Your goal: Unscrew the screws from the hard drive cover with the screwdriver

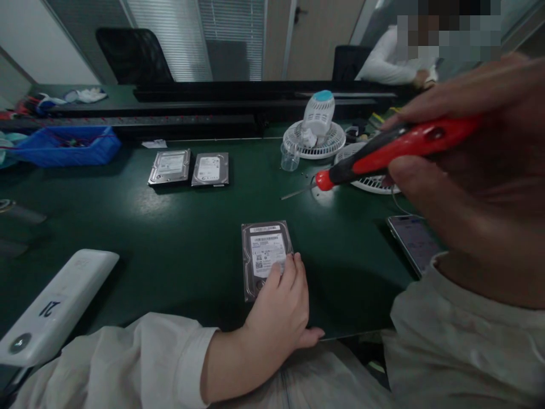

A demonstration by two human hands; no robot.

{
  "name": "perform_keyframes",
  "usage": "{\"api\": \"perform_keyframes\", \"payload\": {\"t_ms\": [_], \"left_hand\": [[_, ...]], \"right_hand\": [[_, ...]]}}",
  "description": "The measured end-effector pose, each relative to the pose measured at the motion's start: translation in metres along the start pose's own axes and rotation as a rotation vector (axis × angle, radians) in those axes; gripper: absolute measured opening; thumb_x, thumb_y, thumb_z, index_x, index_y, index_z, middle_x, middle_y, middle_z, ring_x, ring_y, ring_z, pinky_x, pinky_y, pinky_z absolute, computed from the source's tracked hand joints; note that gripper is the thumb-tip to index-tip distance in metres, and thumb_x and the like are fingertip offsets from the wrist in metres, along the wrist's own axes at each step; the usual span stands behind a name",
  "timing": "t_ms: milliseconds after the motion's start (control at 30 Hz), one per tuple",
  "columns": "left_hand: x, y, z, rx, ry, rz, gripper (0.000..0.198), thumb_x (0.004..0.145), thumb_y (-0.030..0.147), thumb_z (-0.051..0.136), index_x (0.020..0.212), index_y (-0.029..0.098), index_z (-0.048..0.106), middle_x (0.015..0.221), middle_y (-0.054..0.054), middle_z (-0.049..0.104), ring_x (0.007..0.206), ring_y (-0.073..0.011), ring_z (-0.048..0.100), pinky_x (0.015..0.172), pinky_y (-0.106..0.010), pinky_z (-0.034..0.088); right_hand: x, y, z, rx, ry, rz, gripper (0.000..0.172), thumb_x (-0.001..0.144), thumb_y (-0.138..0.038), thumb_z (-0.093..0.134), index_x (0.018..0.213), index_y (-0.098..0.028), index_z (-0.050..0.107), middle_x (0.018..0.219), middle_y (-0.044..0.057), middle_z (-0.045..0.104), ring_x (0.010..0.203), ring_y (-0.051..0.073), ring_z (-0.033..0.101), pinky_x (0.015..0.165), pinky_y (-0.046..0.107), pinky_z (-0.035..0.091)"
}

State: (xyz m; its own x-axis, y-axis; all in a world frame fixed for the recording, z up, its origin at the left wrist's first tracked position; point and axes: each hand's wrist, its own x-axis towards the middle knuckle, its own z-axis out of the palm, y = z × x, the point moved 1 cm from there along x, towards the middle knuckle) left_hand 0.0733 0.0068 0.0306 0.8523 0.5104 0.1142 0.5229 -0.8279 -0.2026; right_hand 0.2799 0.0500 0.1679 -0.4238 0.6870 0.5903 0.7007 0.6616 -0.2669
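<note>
My right hand (468, 165) is raised at the upper right, closed around a red and black screwdriver (383, 150). Its thin metal shaft points left over the table, apart from everything below. At the front of the table lies a hard drive (266, 247), label side up. My left hand (283, 301) rests on its lower right part, fingertips on the label and right edge, thumb sticking out off the drive. The fingers hide that corner. Farther back, two more hard drives lie side by side: one at left (170, 166) and one at right (210, 168).
A white device marked 21 (59, 307) and a blue bin (70, 149) are at left. White fan parts (315, 139), a small clear cup (290, 158) and a phone (413, 238) are at right. Another person's sleeve (383, 59) shows behind dark rails (204, 125).
</note>
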Motion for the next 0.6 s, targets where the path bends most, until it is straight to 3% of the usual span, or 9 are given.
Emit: {"api": "perform_keyframes", "payload": {"t_ms": [133,233,400,467,600], "left_hand": [[0.001,-0.001,-0.003,-0.013,-0.004,-0.011,0.103,0.091,0.084,0.061,0.147,-0.002,0.066,0.153,-0.030,0.063,0.136,-0.0421,0.062,0.107,-0.048,0.048],[-0.001,-0.001,-0.009,0.012,0.018,-0.013,0.100,0.092,0.083,0.061,0.148,0.000,0.066,0.155,-0.029,0.062,0.136,-0.0408,0.061,0.105,-0.047,0.049],[-0.012,0.006,-0.022,0.024,0.186,0.017,0.078,0.102,0.067,0.058,0.142,0.000,0.071,0.148,-0.025,0.069,0.130,-0.0353,0.062,0.098,-0.042,0.050],[-0.017,0.009,-0.025,-0.009,0.273,0.103,0.057,0.108,0.050,0.057,0.136,0.004,0.074,0.137,-0.020,0.075,0.123,-0.0311,0.064,0.096,-0.041,0.049],[-0.024,0.011,-0.030,-0.145,0.378,0.479,0.027,0.109,0.027,0.055,0.111,0.014,0.079,0.108,-0.009,0.076,0.098,-0.0221,0.065,0.082,-0.037,0.047]], "right_hand": [[-0.028,-0.004,0.015,-0.078,0.016,0.019,0.028,0.103,-0.042,0.066,0.128,-0.029,0.064,0.127,0.010,0.069,0.108,0.024,0.075,0.082,0.037,0.066],[-0.055,-0.003,0.025,-0.172,0.035,-0.009,0.019,0.099,-0.029,0.071,0.117,-0.028,0.065,0.116,0.010,0.068,0.100,0.023,0.074,0.077,0.034,0.066],[-0.101,-0.005,0.042,-0.267,0.009,0.024,0.019,0.097,-0.016,0.070,0.109,-0.024,0.058,0.110,0.012,0.064,0.091,0.023,0.073,0.068,0.031,0.065],[-0.115,-0.010,0.053,-0.297,-0.061,0.056,0.017,0.097,-0.014,0.066,0.110,-0.023,0.058,0.109,0.012,0.064,0.085,0.021,0.073,0.064,0.030,0.065],[-0.131,-0.021,0.075,-0.304,-0.222,0.065,0.017,0.096,-0.011,0.060,0.112,-0.017,0.063,0.114,0.017,0.067,0.087,0.024,0.074,0.060,0.032,0.064]]}}
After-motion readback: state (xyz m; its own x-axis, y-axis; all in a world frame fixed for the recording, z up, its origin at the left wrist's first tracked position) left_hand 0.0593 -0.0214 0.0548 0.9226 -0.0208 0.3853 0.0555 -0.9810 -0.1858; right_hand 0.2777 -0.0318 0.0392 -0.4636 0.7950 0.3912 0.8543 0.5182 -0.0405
